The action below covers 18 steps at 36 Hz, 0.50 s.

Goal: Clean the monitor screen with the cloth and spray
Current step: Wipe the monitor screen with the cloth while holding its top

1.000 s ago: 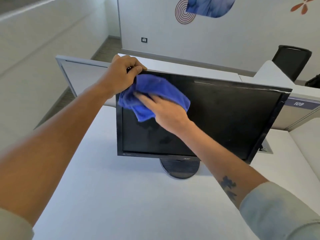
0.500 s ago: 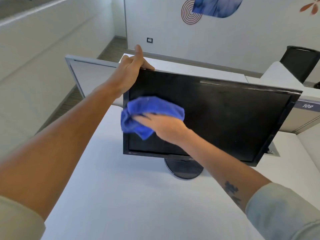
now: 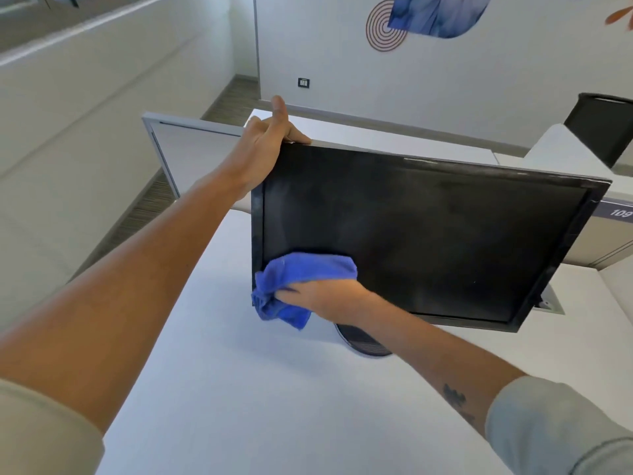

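A black monitor (image 3: 428,234) with a dark screen stands on a round base (image 3: 363,342) on the white desk (image 3: 274,406). My left hand (image 3: 267,145) grips the monitor's top left corner, thumb on the top edge and one finger raised. My right hand (image 3: 318,296) presses a crumpled blue cloth (image 3: 301,282) against the screen's lower left corner; part of the cloth hangs below the bezel. No spray bottle is in view.
A grey desk partition (image 3: 191,142) stands behind the monitor at the left. A black office chair (image 3: 603,125) is at the far right, beside another white desk. A cable hatch (image 3: 548,303) lies in the desk right of the monitor.
My right hand has wiped the blue cloth down the left side of the screen, from the top left to the bottom left corner. My left hand kept hold of the top corner.
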### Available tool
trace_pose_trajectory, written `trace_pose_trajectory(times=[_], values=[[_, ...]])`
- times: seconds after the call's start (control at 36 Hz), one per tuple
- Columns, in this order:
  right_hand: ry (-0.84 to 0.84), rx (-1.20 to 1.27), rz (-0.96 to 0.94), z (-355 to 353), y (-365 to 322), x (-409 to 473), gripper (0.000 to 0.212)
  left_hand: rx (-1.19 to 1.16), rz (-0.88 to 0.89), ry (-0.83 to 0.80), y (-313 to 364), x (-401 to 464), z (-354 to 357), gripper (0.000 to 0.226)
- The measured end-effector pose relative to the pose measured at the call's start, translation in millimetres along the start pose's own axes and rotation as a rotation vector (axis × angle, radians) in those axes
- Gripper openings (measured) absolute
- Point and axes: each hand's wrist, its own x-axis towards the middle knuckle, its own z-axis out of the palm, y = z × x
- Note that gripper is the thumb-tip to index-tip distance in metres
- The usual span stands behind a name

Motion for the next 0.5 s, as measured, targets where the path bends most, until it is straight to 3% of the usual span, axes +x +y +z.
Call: trace_pose_trajectory(times=[0.06,0.14,0.25,0.36,0.44,0.5], values=[[0.192,-0.036,0.059,-34.4,8.5,-6.1,0.052,0.026,0.008,0.000,2.7,2.5,2.6,0.088],[0.702,-0.131,0.108,-84.6,28.1,-12.8,0.056,0.015,0.001,0.013,4.6,4.5,4.2,0.088],[0.832,-0.256,0.167,-110.6,41.9,-19.8,0.056,-0.030,0.005,-0.014,3.7,2.6,3.9,0.092],[0.636,-0.194,0.074,-50.8,36.2,-24.0,0.062,0.030,0.009,0.014,0.1,4.1,3.3,0.088],[0.113,0.004,0.114,3.5,29.7,-41.8,0.063,0.030,0.014,0.014,-1.7,3.8,2.0,0.087],[-0.192,0.153,0.080,11.6,20.6,-49.6,0.035,0.022,0.033,0.008,-1.5,2.3,2.0,0.086]])
